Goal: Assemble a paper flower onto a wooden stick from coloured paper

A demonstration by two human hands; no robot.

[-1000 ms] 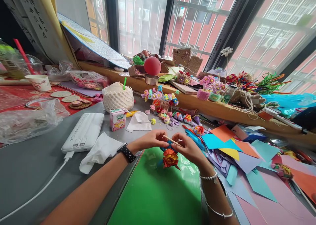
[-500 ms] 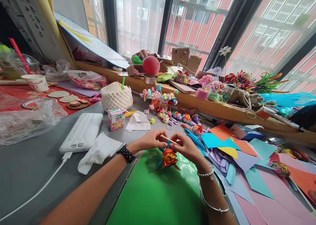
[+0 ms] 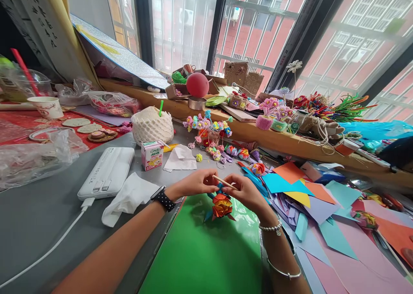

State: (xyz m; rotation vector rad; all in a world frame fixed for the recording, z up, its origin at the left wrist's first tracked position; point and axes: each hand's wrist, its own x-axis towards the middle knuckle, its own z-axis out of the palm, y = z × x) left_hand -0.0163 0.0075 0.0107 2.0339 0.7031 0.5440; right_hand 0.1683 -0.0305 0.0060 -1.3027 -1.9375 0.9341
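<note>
A folded paper flower (image 3: 222,206), orange and yellow in the middle with blue outer petals, is held upright just above a glossy green board (image 3: 206,253). My left hand (image 3: 198,184) is closed, its fingertips pinching a blue petal at the flower's upper left. In my right hand (image 3: 248,192), also closed, a thin wooden stick (image 3: 225,182) slants across the top of the flower. The stick's far end reaches my left fingertips. Fingers partly hide the blue petals, so I cannot tell whether my right fingertips pinch one too.
Coloured paper sheets (image 3: 322,203) spread to the right, beside several purple strips (image 3: 288,214). On the left lie a white power bank (image 3: 108,171) with its cable and a crumpled tissue (image 3: 127,199). Behind stand a small carton (image 3: 152,156), a wrapped coconut (image 3: 151,126) and crocheted flowers (image 3: 206,124).
Both hands keep nearly the same place over the flower. The stick has shifted very slightly, and the fingers have barely moved.
</note>
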